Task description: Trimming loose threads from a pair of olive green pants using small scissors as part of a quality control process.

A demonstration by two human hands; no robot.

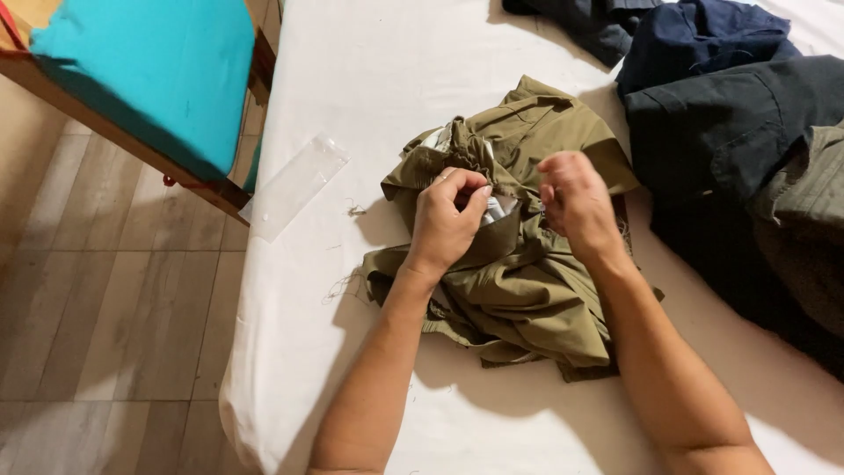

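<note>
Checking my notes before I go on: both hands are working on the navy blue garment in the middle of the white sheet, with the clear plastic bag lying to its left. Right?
Not quite: the head view shows the left hand and right hand on an olive green garment, not a navy one. The navy garment lies untouched at the top right. The clear plastic bag does lie to the left on the white sheet.
</note>
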